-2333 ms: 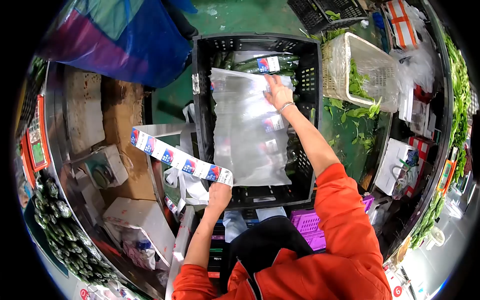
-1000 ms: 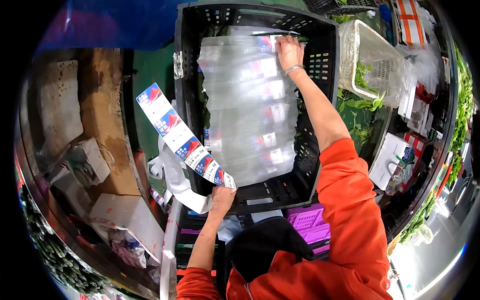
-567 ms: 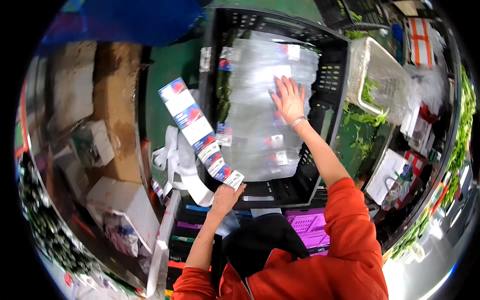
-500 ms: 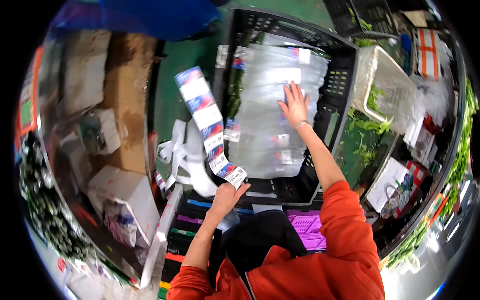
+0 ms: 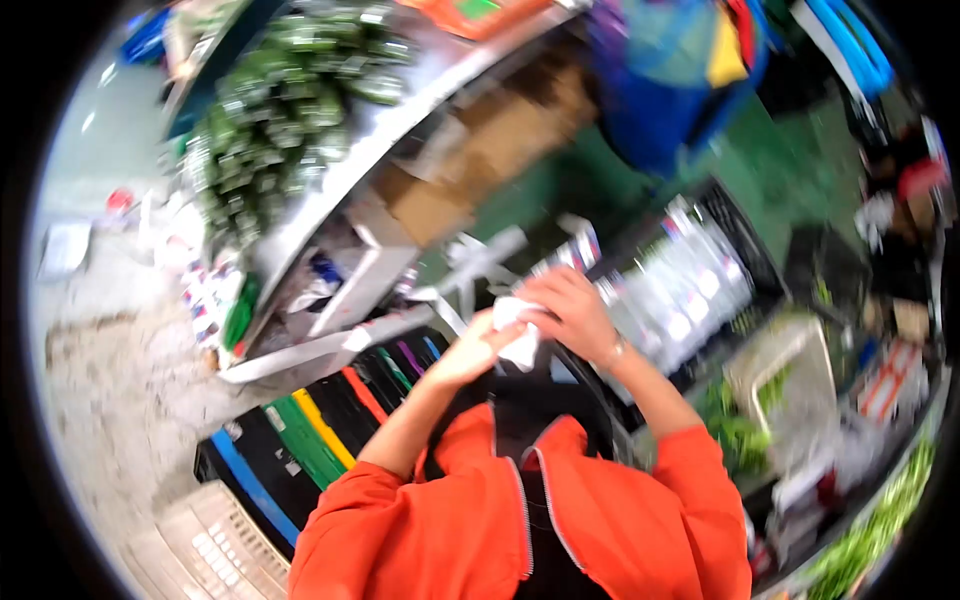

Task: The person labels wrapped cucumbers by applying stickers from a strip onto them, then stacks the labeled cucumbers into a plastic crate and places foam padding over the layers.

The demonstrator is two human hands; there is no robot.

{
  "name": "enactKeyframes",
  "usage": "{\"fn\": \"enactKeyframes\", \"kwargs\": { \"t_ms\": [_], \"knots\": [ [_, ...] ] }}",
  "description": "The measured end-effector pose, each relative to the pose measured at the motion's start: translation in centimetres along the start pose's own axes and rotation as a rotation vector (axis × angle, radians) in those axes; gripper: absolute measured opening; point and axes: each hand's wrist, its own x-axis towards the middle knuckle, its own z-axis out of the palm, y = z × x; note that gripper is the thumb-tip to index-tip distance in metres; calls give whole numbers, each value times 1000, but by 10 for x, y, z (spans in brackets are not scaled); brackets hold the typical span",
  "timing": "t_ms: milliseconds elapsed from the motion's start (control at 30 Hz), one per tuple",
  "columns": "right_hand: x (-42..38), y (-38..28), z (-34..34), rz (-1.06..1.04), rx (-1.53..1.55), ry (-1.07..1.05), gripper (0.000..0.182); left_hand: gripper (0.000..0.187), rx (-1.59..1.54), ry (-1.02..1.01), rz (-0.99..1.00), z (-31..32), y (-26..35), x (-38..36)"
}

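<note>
My left hand (image 5: 472,348) is closed on a crumpled piece of white paper (image 5: 518,340) in front of my chest. Against it, my right hand (image 5: 572,312) curls its fingers over the top of the same paper. Just beyond the right hand, part of a printed label strip (image 5: 580,245) shows; motion blur hides whether it joins the paper. To the right, a black crate (image 5: 740,225) holds several clear-wrapped packs (image 5: 680,285) with labels. Curled white backing strips (image 5: 475,262) hang beyond my left hand.
Stacked black crates with coloured edges (image 5: 320,430) stand at my lower left, beside a pale plastic basket (image 5: 215,545). A metal table (image 5: 375,130) carries wrapped green vegetables (image 5: 285,120). At right are a white basket (image 5: 790,375) and loose leaves (image 5: 735,430).
My view has swung left. My right hand has left the packs in the crate and joined my left hand at the paper. The long label strip is now mostly out of sight.
</note>
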Motion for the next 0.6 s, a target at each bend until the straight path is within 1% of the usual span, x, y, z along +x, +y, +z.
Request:
{"fn": "enactKeyframes", "kwargs": {
  "t_ms": [33, 67, 100, 133, 200, 267, 300, 333, 367, 400, 433, 467, 500, 533, 567, 600],
  "knots": [
    [15, -14, 5, -34, -60, -3, 22, 22, -120, 8, 10, -11, 4, -11],
    [28, -29, 12, -67, -125, -4, 19, 22, -167, 46, 45, -20, 10, -18],
    [40, -37, 18, -68, -127, -34, 17, 22, -129, 53, 60, -27, 23, -27],
    [52, -45, 24, -54, -139, -65, 15, 24, -128, 41, 114, -42, 10, -26],
    [80, -68, 35, -89, -215, -124, 12, 25, -52, 13, 166, -70, 19, -41],
    [109, -84, 52, -123, -189, -155, 11, 26, -60, 5, 204, -97, 32, -56],
    [127, -92, 62, -138, -152, -197, 11, 27, -11, -13, 196, -115, 42, -64],
    [143, -98, 71, -146, -116, -241, 11, 30, 41, -31, 239, -130, 56, -76],
    [160, -101, 80, -120, -45, -311, 10, 32, 38, -49, 238, -148, 59, -83],
    [178, -102, 90, -147, 0, -386, 9, 34, 41, -70, 236, -166, 59, -90],
    [198, -105, 98, -83, 97, -478, 9, 38, -49, -80, 280, -179, 58, -97],
    [219, -107, 106, -14, 195, -570, 9, 41, -187, -191, 260, -191, 73, -112],
    [238, -108, 111, 101, 276, -622, 11, 42, -278, -246, 271, -210, 60, -109],
    [258, -97, 118, 57, 349, -574, 13, 42, -370, -306, 278, -224, 45, -105],
    [280, -98, 117, 299, 369, -506, 14, 40, -694, -286, 329, -230, 40, -110],
    [300, -105, 119, 536, 403, -270, 18, 42, -947, -470, 575, -238, 28, -102]
  ]
}}
